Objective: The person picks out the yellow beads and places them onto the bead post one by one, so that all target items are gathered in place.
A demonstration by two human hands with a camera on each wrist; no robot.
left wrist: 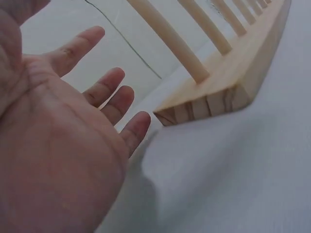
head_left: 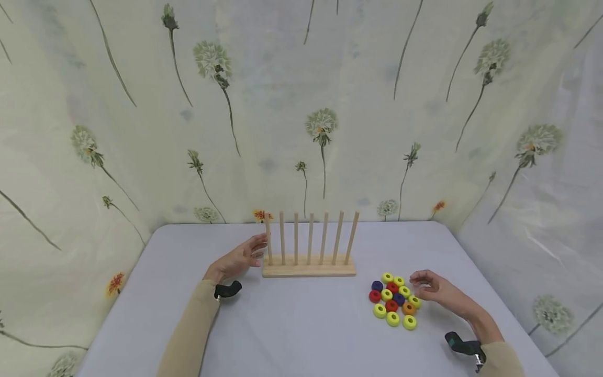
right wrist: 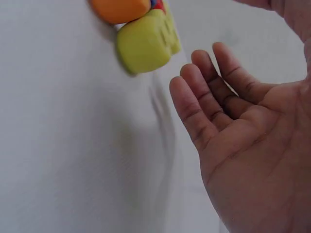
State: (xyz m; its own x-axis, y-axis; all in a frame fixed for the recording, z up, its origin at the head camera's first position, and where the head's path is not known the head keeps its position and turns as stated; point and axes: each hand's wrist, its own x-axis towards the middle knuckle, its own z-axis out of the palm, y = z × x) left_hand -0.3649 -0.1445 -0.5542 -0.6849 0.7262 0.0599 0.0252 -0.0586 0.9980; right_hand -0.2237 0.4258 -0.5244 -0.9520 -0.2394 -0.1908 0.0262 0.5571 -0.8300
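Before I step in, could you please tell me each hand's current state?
Left hand: open, holding nothing, beside the wooden peg rack.
Right hand: open, holding nothing, near the coloured rings.

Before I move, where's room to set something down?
Bare: white table in front of the wooden seven-peg rack, left of the yellow, red, orange and blue rings; also behind them. Crowded: among those rings, by the right hand.

beige sleeves (head_left: 188, 332); black curved wrist cameras (head_left: 228, 289) with silvery fittings (head_left: 480, 358).
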